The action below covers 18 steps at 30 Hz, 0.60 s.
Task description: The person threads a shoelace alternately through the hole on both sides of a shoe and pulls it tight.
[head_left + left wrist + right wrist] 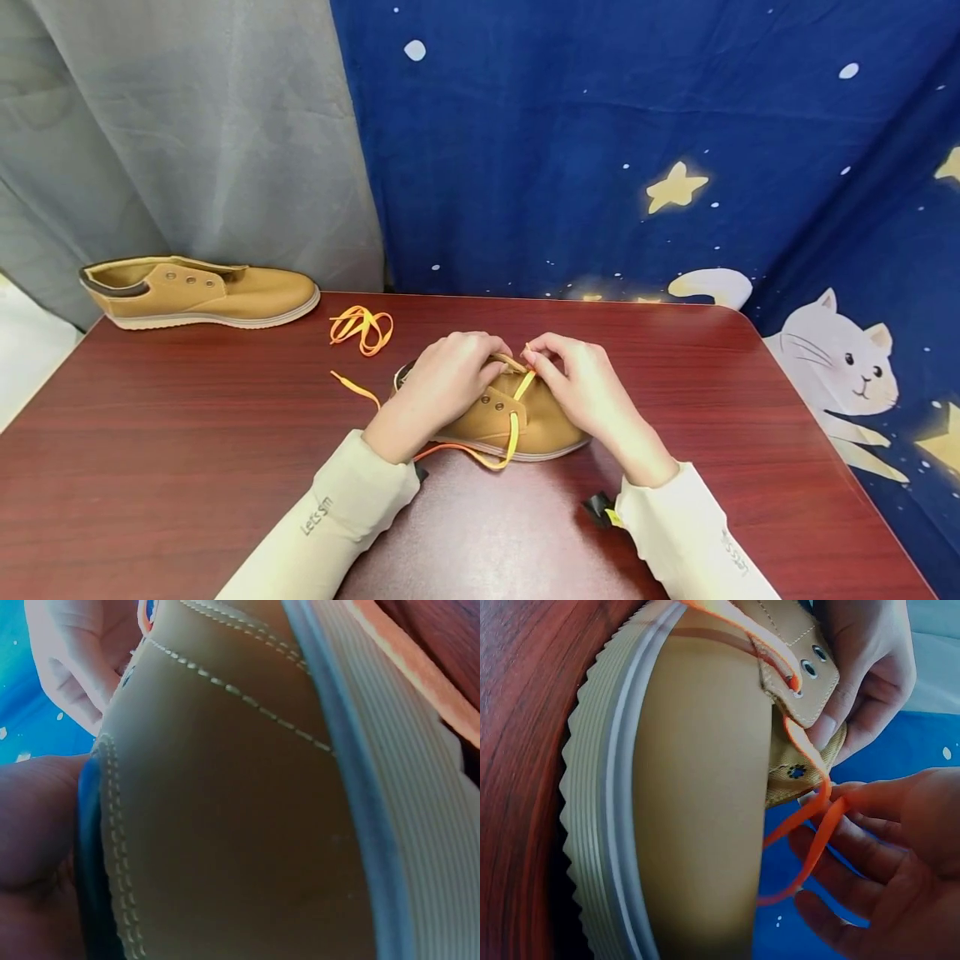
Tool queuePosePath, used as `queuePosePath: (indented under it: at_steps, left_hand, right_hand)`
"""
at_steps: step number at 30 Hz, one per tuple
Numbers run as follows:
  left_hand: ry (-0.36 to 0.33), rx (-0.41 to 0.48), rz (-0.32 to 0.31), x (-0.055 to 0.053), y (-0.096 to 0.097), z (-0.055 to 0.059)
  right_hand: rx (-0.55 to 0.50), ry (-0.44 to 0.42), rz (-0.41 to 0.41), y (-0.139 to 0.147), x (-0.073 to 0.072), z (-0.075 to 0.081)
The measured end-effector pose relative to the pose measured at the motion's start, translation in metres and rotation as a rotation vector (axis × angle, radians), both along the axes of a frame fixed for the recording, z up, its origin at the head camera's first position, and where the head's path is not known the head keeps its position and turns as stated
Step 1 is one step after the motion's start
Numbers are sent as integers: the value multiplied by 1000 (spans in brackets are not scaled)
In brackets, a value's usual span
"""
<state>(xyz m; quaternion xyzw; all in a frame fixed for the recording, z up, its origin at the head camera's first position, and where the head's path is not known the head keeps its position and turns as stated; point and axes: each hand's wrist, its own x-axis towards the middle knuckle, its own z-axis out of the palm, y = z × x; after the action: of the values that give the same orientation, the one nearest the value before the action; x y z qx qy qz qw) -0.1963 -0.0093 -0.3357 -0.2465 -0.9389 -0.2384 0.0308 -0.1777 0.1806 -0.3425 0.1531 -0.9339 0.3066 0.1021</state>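
Note:
A tan shoe [551, 425] stands on the table with its toe to the right, and a yellow-orange shoelace [513, 433] runs through an eyelet of its near flap. My left hand [453, 375] reaches over the shoe's opening and grips the far eyelet flap [784, 776] between thumb and fingers. At the front of the opening, my right hand [588, 387] pinches the shoelace. In the right wrist view the lace [821, 840] loops by the right fingers, beside the far flap's eyelet. The left wrist view is mostly filled by the shoe's side [232, 802].
A second tan shoe [262, 292], unlaced, stands at the table's back left corner. A bundled orange lace [367, 321] lies to its right. The worked lace's loose end [345, 382] rests left of the shoe. Grey and blue curtains [525, 150] hang behind the table.

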Motion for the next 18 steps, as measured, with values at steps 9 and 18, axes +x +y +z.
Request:
queuePosePath:
  at_steps: [9,18]
  left_hand:
    - [3,17,14,-3,2,-7]
    - [-2,25,43,-3,2,-9]
  right_hand:
    - [-145,-69,-37,2,6,-3]
    - [-319,-339,-95,-1,9,-7]
